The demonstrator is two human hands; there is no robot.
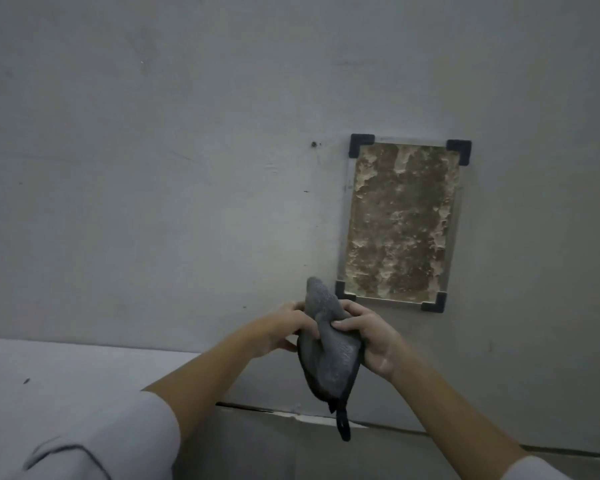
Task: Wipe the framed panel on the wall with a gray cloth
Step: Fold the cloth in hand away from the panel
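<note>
Framed panel [400,220] hangs on the grey wall [187,133], right of centre in view: mottled brown/cream face, clear border, black corner brackets [361,143] at all 4 corners. Everything else placed relative to it.

Gray cloth [328,355] sits just below + left of the panel's bottom-left bracket, off the glass, not touching the panel as far as I can tell. Its top tip pokes up near that bracket; a dark loop/tag [343,426] hangs off its low end.

Both hands on it. Left hand [284,329], below-left of panel: fingers curled round the cloth's left edge, pinching it. Right hand [369,337], directly under the bottom-left bracket: fingers wrapped shut on the cloth, thumb across the front fold.

Why held so, imo: cloth is bunched, not flat, so 2 hands look to be folding/gathering it into a pad before wiping. Held close under the panel so the reach up is short. Right hand has the firmer grip and is nearer the panel, so prob. the wiping hand; left just steadies.

No stroke on the panel visible yet → task looks at prep stage.

Pale ledge [66,368] well below-left of panel; a wall seam [291,412] runs beneath the hands. Light sleeves on both arms.
</note>
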